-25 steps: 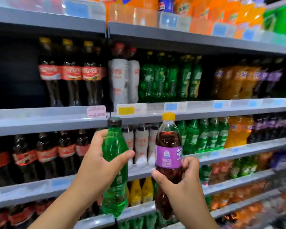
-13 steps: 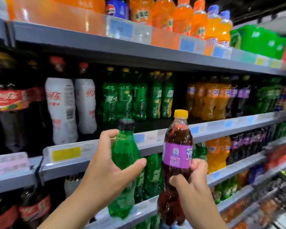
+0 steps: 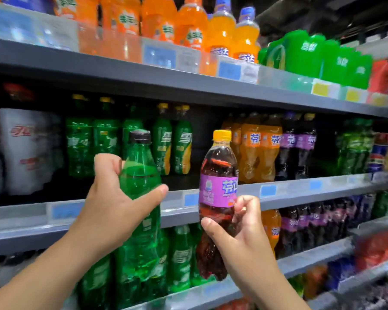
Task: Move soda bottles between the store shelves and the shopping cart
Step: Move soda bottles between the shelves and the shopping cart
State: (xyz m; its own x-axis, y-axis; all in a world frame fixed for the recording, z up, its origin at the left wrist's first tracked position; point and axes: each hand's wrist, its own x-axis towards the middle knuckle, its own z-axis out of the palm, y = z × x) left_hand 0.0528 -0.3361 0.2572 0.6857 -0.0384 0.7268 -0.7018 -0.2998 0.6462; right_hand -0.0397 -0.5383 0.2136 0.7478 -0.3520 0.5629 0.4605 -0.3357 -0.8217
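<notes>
My left hand [image 3: 114, 204] grips a green soda bottle [image 3: 140, 173] with a dark cap, held upright in front of the middle shelf [image 3: 300, 191]. My right hand [image 3: 240, 233] grips a dark grape soda bottle [image 3: 218, 193] with a purple label and a yellow cap, also upright, just to the right of the green one. Both bottles are raised to the level of the middle shelf's front edge, close to a gap between the green bottles and the orange ones. The shopping cart is out of view.
The middle shelf holds white-label bottles [image 3: 25, 151], green bottles [image 3: 173, 144], orange bottles [image 3: 258, 148] and purple-label bottles [image 3: 300, 146]. Orange bottles [image 3: 188, 25] and green packs [image 3: 311, 54] stand on the top shelf [image 3: 121, 74]. Lower shelves carry more green, orange and purple bottles.
The view has swung right and closer to the shelves. Both hands, still holding their bottles, have risen from the lower shelf level to the middle shelf's front edge.
</notes>
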